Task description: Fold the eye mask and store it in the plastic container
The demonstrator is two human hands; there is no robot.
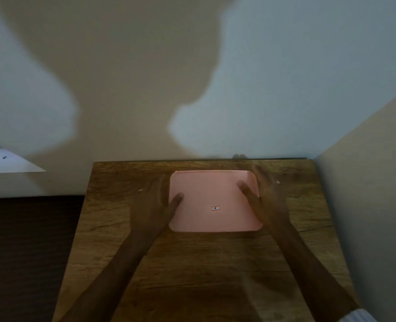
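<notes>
Pink rectangular plastic container (215, 201) lidded, centred on wooden worktop (192, 263); left hand (155, 203) and right hand (264, 196) flank it, fingers spread, thumbs on lid, blurred; eye mask unseen, perhaps inside; judged step: sealing or opening lid; next needs edge pressure.

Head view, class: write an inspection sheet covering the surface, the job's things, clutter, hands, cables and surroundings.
Surface: wooden table, grainy, dimly lit.
Job's things: pink plastic container with its lid on, small label on top; eye mask not seen.
Clutter: nothing seen.
Hands: left hand and right hand flank the container, thumbs resting on the lid; fingers motion-blurred, so grip unclear.
Cables: nothing seen.
Surroundings: pale wall carrying a large shadow, white ledge at left, dark area beside the table.
</notes>
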